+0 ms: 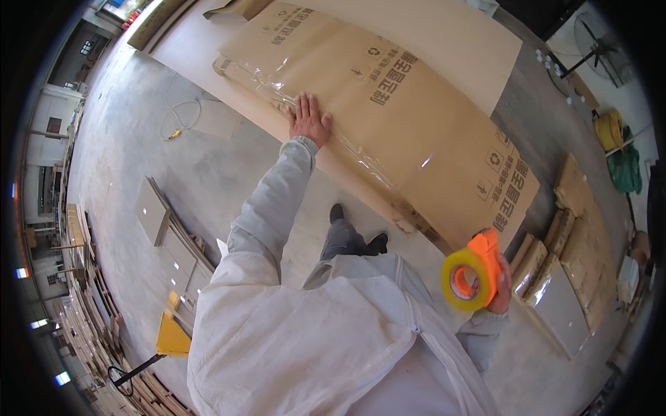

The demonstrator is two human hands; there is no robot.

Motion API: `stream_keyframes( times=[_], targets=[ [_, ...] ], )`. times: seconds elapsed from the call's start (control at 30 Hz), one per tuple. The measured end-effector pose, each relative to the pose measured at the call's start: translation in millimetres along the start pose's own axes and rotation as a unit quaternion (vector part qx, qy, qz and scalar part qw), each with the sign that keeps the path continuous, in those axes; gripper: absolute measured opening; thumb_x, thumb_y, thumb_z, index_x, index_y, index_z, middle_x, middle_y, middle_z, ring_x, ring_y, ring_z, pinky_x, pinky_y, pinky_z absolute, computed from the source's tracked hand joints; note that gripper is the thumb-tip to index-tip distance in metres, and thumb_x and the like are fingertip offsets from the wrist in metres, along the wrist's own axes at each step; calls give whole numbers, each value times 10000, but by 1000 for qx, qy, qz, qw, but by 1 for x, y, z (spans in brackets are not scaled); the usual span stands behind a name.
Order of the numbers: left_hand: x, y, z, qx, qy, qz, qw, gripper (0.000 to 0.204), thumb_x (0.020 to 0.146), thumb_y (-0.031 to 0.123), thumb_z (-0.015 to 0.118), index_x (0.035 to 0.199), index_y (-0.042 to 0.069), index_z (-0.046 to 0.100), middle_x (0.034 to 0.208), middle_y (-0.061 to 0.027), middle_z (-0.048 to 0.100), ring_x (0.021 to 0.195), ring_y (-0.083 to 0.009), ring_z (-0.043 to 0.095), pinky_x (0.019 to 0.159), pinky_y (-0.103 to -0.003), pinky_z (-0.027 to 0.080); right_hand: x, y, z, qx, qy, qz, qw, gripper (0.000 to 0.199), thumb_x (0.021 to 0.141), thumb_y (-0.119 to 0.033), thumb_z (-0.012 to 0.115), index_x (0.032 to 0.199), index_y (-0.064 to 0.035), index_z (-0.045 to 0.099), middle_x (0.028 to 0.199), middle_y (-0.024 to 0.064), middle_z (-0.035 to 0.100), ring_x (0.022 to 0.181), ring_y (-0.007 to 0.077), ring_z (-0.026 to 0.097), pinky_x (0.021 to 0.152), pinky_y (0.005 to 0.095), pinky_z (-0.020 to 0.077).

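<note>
A long flat package wrapped in brown cardboard (pixel 416 118) lies on a raised surface ahead of me, with clear tape along its near edge. My left hand (pixel 308 119) rests flat on that taped near edge, fingers spread. My right hand (pixel 501 286) is held up at the lower right, gripping an orange tape dispenser (pixel 479 267) with a roll of yellowish clear tape, apart from the package. I wear a white work coat, and my dark shoes show on the floor below the package.
Grey concrete floor lies to the left, with a white cable (pixel 179 114) on it. Flat boards (pixel 156 215) and a yellow pallet jack (pixel 166 340) are at the lower left. More brown wrapped packages (pixel 576 263) are stacked at the right. A standing fan (pixel 596 41) is at the far right.
</note>
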State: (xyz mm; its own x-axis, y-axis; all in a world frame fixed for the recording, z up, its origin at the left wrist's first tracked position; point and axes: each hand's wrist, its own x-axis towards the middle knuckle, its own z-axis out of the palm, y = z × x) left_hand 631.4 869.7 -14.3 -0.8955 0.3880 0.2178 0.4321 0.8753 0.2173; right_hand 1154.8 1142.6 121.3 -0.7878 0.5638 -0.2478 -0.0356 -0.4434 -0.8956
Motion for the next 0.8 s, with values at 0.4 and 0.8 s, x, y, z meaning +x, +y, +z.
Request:
stream_keyframes(
  times=[0.4,0.8],
  targets=[
    [-177,167,-13,-208,-72,93,971,861,864,340,682,1546,19,265,1577,-389,83,1466,-584,57,1196,-646,92,197,27,39,164,-138,31,976,561,1046,-408,406,1521,-114,358,962,132,675,704,200,656,545,323,556],
    [-201,217,-29,-156,-122,-37,980,790,944,401,567,1570,48,238,1621,-328,57,1522,-468,34,1202,-625,50,386,59,148,94,-117,248,957,418,1030,-420,508,1193,-52,621,874,123,679,686,252,643,649,380,565]
  ],
)
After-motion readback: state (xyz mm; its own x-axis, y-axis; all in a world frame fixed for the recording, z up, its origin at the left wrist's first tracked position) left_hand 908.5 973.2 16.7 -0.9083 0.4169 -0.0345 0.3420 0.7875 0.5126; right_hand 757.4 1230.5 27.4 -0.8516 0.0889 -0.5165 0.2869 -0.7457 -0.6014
